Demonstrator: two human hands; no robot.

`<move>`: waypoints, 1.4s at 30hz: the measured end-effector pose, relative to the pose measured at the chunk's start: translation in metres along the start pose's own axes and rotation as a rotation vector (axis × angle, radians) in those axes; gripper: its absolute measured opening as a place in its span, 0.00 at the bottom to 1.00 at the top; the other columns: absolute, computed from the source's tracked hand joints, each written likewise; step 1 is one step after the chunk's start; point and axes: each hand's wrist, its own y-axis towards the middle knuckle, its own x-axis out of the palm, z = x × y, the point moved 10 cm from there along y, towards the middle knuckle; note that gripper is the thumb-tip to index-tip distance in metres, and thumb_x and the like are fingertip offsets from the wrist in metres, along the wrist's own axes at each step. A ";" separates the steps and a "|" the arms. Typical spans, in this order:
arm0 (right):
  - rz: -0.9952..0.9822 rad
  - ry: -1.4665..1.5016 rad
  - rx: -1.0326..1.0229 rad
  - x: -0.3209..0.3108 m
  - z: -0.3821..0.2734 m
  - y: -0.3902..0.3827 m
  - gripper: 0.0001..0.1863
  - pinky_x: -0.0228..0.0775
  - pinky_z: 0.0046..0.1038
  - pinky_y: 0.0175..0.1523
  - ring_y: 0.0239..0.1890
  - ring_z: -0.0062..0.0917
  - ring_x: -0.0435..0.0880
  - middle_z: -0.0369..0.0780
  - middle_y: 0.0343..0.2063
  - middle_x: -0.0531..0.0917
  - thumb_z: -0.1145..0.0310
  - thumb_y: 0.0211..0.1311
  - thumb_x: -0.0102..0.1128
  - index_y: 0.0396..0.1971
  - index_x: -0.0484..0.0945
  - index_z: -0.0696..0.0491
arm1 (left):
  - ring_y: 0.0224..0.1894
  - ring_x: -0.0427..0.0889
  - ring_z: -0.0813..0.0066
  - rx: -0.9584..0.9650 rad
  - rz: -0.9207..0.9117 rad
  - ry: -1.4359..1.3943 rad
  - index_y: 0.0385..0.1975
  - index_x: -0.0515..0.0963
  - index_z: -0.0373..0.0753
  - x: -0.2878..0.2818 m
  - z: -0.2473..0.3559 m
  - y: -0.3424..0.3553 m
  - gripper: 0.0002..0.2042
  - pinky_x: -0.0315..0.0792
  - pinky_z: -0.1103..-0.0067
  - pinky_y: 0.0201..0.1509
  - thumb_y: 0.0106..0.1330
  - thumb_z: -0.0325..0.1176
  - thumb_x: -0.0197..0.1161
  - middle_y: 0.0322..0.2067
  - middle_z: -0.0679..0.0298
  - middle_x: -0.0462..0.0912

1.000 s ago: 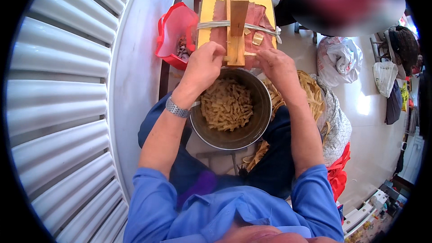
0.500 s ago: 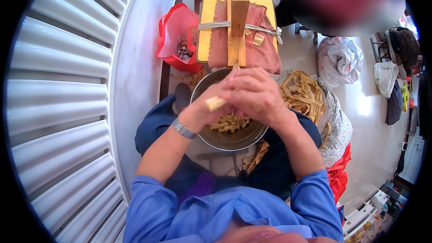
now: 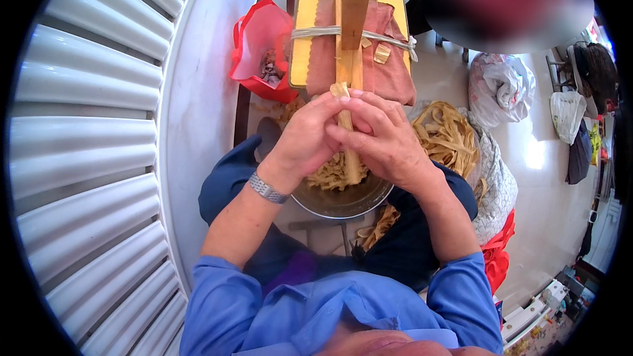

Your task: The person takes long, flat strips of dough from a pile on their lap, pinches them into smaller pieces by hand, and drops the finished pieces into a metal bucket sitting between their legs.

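Both my hands are raised over a metal basin (image 3: 343, 208) between my knees. They hold a tan, flat strip (image 3: 353, 166), whose material I cannot make out; its upper end curls above my fingertips and its lower end hangs over the basin. My left hand (image 3: 306, 133), with a silver watch on the wrist, pinches the strip near its upper end. My right hand (image 3: 388, 137) is closed round it from the other side, fingertips meeting the left ones. Short, curled tan pieces (image 3: 328, 175) lie in the basin, partly covered by my hands.
Ahead, a wooden block with an upright post (image 3: 354, 13) is tied by white cord to a yellow board (image 3: 310, 0) over pink cloth (image 3: 386, 82). A red bag (image 3: 254, 79) stands left, coiled tan strips (image 3: 445, 135) right. A white radiator (image 3: 86, 132) lines the left; another person sits far right.
My hands have turned the strip: its free end pointed down-left across my left wrist and now hangs downward between the hands. The fingers have shifted toward its upper end.
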 end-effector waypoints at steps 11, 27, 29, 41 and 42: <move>0.189 0.352 -0.073 -0.003 -0.004 -0.004 0.21 0.76 0.36 0.53 0.49 0.33 0.84 0.37 0.39 0.86 0.74 0.49 0.67 0.47 0.84 0.47 | 0.56 0.79 0.72 -0.044 0.011 0.448 0.59 0.71 0.33 -0.020 -0.015 -0.012 0.17 0.75 0.76 0.59 0.76 0.35 0.51 0.55 0.60 0.77; 0.079 0.243 0.435 0.001 0.042 -0.051 0.16 0.71 0.40 0.45 0.38 0.40 0.82 0.45 0.30 0.84 0.58 0.70 0.52 0.32 0.81 0.56 | 0.29 0.81 0.74 -0.354 -0.021 0.763 0.44 0.80 0.37 0.004 -0.086 -0.003 0.08 0.78 0.75 0.33 0.71 0.32 0.62 0.32 0.65 0.82; 0.003 0.266 0.518 0.011 0.045 -0.054 0.19 0.72 0.42 0.44 0.36 0.44 0.83 0.47 0.27 0.84 0.57 0.70 0.52 0.26 0.80 0.57 | 0.29 0.81 0.74 -0.368 -0.057 0.870 0.42 0.80 0.35 -0.001 -0.084 -0.004 0.08 0.77 0.76 0.33 0.71 0.33 0.62 0.31 0.65 0.82; -0.148 0.232 0.604 0.028 0.056 -0.047 0.19 0.74 0.48 0.42 0.37 0.49 0.83 0.51 0.29 0.84 0.58 0.72 0.47 0.31 0.80 0.57 | 0.38 0.83 0.67 0.029 -0.012 1.482 0.45 0.79 0.32 0.020 -0.016 -0.008 0.10 0.76 0.74 0.45 0.70 0.28 0.55 0.39 0.57 0.83; -0.110 0.226 0.564 0.035 0.060 -0.050 0.17 0.75 0.48 0.42 0.38 0.49 0.83 0.51 0.31 0.84 0.60 0.73 0.46 0.35 0.80 0.56 | 0.41 0.83 0.65 0.194 -0.058 1.595 0.45 0.79 0.32 0.029 -0.007 -0.009 0.10 0.76 0.73 0.48 0.69 0.27 0.55 0.41 0.56 0.82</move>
